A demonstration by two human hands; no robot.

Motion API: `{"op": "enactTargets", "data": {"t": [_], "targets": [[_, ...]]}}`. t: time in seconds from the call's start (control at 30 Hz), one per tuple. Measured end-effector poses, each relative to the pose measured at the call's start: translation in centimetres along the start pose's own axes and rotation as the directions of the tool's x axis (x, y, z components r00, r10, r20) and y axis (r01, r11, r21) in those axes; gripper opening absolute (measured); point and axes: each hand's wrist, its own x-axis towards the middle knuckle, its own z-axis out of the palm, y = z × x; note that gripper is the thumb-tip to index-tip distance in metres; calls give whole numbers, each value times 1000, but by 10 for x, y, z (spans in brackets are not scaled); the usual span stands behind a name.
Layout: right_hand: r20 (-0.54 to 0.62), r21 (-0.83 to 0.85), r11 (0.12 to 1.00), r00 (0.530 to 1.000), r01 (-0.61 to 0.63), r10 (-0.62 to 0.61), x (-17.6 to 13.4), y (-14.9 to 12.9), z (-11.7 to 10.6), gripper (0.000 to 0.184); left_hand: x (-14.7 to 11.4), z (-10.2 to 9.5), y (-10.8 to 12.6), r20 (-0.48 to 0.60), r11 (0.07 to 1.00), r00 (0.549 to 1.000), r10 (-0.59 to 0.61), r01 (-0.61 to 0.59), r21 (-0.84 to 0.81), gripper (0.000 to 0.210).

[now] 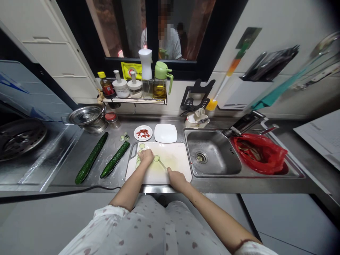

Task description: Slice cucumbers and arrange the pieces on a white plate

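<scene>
My right hand (177, 179) is closed around the handle of a knife (163, 165) at the right part of the white cutting board (177, 156). A pale cucumber slice (157, 158) lies at the blade's tip. Over the board's left part, my left hand (146, 156) is closed with fingers curled down; what is under them is hidden. Several cucumber slices (137, 163) show at its left edge, and one more round slice (142, 146) lies above it. Two whole-looking green cucumbers, a longer one (91, 158) and a shorter one (115, 160), lie left of the board.
Behind the board stand a plate of chopped red pieces (136, 135) and a white plate (165, 133). Cucumber bits (124, 136) lie on the counter. On the right are a sink (212, 170) and a red bag (265, 161). A lidded pot (97, 125) stands back left, beneath the condiment shelf (135, 101).
</scene>
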Motion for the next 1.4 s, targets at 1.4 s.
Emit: {"op": "enactTargets", "data": {"t": [1.4], "targets": [[-128,261,897,908,-358,399,25,36,-14,31,-38,22,-3,-229,984,958,172,-180,-12,26]]}}
